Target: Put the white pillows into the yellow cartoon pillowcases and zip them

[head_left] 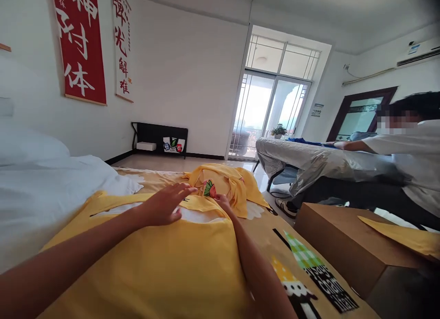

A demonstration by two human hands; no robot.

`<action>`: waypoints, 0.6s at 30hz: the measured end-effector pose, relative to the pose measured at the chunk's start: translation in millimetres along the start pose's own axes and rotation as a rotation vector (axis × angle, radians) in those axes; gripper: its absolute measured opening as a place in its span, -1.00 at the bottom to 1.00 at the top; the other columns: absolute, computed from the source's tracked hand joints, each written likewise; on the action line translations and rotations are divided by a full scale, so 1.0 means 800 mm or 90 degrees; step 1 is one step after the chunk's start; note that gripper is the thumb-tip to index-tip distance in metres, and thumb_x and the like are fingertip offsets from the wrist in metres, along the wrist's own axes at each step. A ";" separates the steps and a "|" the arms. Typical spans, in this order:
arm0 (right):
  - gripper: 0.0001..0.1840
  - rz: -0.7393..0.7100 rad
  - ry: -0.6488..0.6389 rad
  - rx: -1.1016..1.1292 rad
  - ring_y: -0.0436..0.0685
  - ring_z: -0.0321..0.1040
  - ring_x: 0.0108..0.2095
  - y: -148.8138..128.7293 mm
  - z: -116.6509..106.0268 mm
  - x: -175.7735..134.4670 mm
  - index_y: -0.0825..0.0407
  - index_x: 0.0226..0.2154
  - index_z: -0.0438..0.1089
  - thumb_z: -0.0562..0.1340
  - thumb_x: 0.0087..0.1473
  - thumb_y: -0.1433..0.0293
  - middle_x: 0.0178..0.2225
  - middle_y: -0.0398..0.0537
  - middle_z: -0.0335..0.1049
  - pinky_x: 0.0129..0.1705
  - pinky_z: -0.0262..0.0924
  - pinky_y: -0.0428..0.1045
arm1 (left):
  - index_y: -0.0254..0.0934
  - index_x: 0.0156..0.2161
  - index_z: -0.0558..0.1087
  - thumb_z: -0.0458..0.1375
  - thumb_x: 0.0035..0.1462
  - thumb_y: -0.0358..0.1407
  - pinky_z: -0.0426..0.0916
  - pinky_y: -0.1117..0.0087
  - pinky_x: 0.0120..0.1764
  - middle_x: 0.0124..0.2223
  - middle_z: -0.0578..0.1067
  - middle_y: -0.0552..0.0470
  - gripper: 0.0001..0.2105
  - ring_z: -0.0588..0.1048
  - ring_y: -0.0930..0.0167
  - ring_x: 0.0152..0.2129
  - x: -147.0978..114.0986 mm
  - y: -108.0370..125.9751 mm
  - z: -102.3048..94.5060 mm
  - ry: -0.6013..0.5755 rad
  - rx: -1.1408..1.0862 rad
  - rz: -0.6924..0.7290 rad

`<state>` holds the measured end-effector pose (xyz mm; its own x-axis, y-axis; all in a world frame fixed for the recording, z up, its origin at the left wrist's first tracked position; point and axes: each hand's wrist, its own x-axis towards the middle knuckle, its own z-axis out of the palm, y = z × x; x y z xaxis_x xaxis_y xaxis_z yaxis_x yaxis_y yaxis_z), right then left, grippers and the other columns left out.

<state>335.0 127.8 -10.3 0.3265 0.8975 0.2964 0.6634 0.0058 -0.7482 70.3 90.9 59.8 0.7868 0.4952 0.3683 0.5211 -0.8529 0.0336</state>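
A yellow pillowcase [161, 259] lies puffed out in front of me on the bed. White filling [197, 215] shows through the long opening along its far edge. My left hand [168, 203] rests over that opening, fingers stretched out and apart, with nothing in them. At the far right corner of the opening, my right hand [224, 203] has its fingers closed on the pillowcase's edge. Just beyond both hands is a crumpled yellow cloth [247, 184], with a strawberry print [210, 189] facing me.
White bedding [68, 181] is heaped at left. A patterned sheet [275, 236] covers the bed. At right stands a cardboard box [337, 232] with yellow fabric [405, 236] on top. Behind it, a person in a white shirt [412, 149] leans over a plastic-covered table [319, 158].
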 end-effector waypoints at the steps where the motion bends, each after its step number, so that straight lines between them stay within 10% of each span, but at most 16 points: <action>1: -0.77 -0.006 0.011 -0.028 0.00 0.23 -0.50 -0.008 -0.008 -0.001 0.13 -0.54 0.40 0.26 0.01 0.31 -0.58 -0.13 0.36 -0.47 0.01 -0.10 | -0.19 0.27 0.14 0.05 -0.03 -0.38 0.12 0.18 0.16 0.25 0.25 -0.09 -0.32 0.24 0.20 0.15 -0.017 -0.019 -0.009 -0.003 0.049 -0.040; 7: -0.63 -0.062 0.166 -0.211 0.10 0.30 -0.32 -0.051 -0.106 -0.040 0.12 -0.31 0.40 -0.06 0.24 0.34 -0.33 0.06 0.45 -0.35 -0.02 -0.07 | -0.37 0.02 0.36 -0.19 0.18 -0.24 0.25 0.36 -0.05 0.06 0.45 -0.18 -0.57 0.42 0.25 -0.03 -0.106 -0.109 0.013 -0.054 0.073 -0.421; 10: -0.75 -0.088 0.199 -0.283 0.13 0.33 -0.26 -0.078 -0.145 -0.060 0.09 -0.22 0.39 0.02 0.21 0.38 -0.30 0.07 0.46 -0.29 -0.01 -0.07 | -0.35 -0.18 0.41 -0.22 0.18 -0.33 0.22 0.43 -0.19 -0.14 0.52 -0.10 -0.64 0.46 0.32 -0.19 -0.136 -0.114 0.004 -0.035 0.183 -0.430; 18: -0.68 -0.066 0.332 -0.298 0.14 0.34 -0.28 -0.173 -0.196 -0.062 0.07 -0.19 0.38 -0.05 0.24 0.37 -0.27 0.09 0.45 -0.34 -0.02 -0.05 | -0.33 -0.10 0.30 -0.33 0.17 -0.31 0.01 0.50 -0.33 -0.41 0.39 0.15 -0.61 0.26 0.51 -0.48 -0.169 -0.093 -0.168 0.199 0.447 -0.510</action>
<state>332.1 13.7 171.7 0.4475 0.5739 0.6859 0.8905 -0.2152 -0.4009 -119.6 65.4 132.4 0.0715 0.7140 0.6964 0.9911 0.0278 -0.1303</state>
